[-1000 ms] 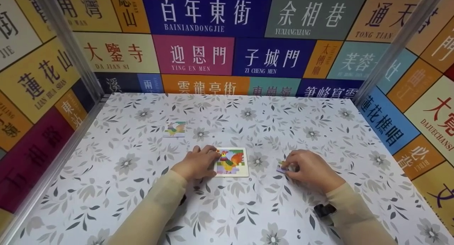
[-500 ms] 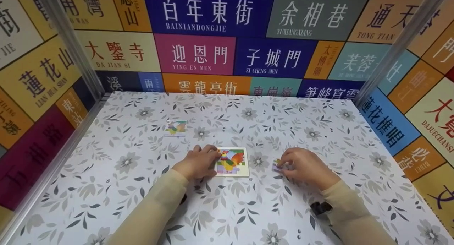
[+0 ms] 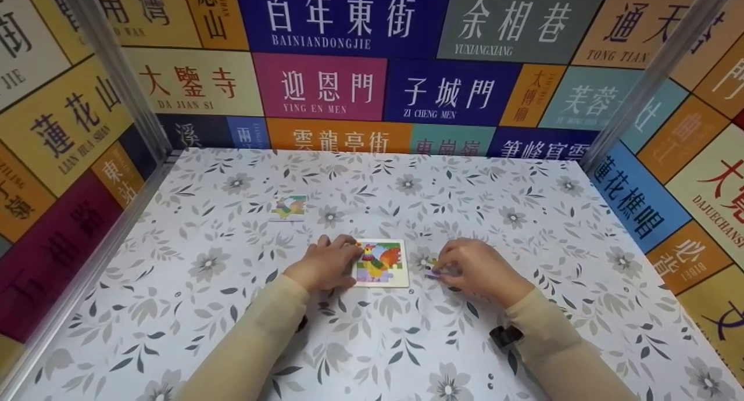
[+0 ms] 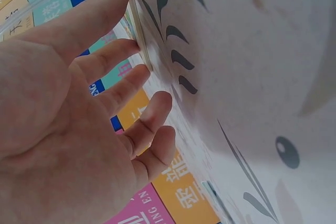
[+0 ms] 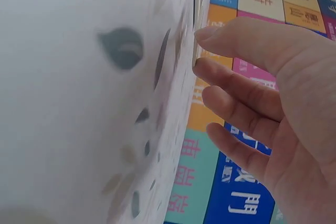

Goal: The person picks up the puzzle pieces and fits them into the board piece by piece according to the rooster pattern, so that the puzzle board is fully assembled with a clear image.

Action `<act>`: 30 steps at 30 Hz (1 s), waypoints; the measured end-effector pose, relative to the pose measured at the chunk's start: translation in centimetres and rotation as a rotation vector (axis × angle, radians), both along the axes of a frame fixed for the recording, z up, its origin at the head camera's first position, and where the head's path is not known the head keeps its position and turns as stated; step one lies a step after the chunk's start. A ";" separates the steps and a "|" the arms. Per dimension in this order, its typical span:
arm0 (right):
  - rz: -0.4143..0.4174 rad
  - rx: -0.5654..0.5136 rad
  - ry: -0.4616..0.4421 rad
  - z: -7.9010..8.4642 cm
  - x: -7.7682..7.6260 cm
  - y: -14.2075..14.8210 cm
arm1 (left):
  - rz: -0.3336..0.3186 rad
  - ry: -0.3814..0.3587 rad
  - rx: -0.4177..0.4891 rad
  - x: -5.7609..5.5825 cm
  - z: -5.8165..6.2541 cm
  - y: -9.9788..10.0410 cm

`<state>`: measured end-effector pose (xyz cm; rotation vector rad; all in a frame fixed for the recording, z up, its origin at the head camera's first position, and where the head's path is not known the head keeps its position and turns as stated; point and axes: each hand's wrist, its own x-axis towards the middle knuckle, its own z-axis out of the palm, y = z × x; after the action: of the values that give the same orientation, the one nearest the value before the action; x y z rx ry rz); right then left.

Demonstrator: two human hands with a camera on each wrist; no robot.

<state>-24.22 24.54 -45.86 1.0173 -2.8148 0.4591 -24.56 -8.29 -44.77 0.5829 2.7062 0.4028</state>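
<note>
A small rooster jigsaw puzzle in a pale frame lies flat on the table in the head view. My left hand rests at its left side, thumb and fingertips touching the frame's edge; the left wrist view shows these fingers fairly straight. To the right of the puzzle, my right hand pinches a small purple-edged puzzle piece between thumb and fingers, low over the table. Most of that piece is hidden by the fingers. In the right wrist view the thumb is near the index fingertip.
Farther back on the left lies a small square bird picture with puzzle-like lines. The table has a white floral cover. Coloured sign panels stand behind it and at both sides, with clear corner posts.
My right hand has moved left with the puzzle piece, closer to the framed puzzle. The left hand has stayed at the puzzle's left edge.
</note>
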 end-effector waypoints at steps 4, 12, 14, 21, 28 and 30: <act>0.021 -0.005 0.009 0.1 0.0 -0.7 | 0.004 0.004 0.013 0.0 0.1 0.1; 0.019 -0.025 -0.005 -0.4 0.2 -1.8 | 0.015 -0.012 0.021 -0.1 0.1 0.0; 0.032 -0.026 -0.002 -0.5 0.2 -2.0 | 0.019 -0.020 0.021 -0.1 0.0 0.0; 0.055 -0.007 -0.035 0.1 0.2 -3.2 | 0.012 -0.017 0.013 -0.2 -0.1 0.0; 0.111 -0.018 -0.021 0.3 0.1 -4.4 | 0.014 -0.017 0.017 -0.2 -0.1 0.0; 0.123 -0.020 -0.025 0.3 0.1 -4.6 | 0.018 -0.021 0.019 -0.2 -0.1 0.1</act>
<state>-24.10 19.95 -45.53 1.1941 -2.7736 0.5144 -24.76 -8.17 -44.91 0.5573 2.6924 0.4373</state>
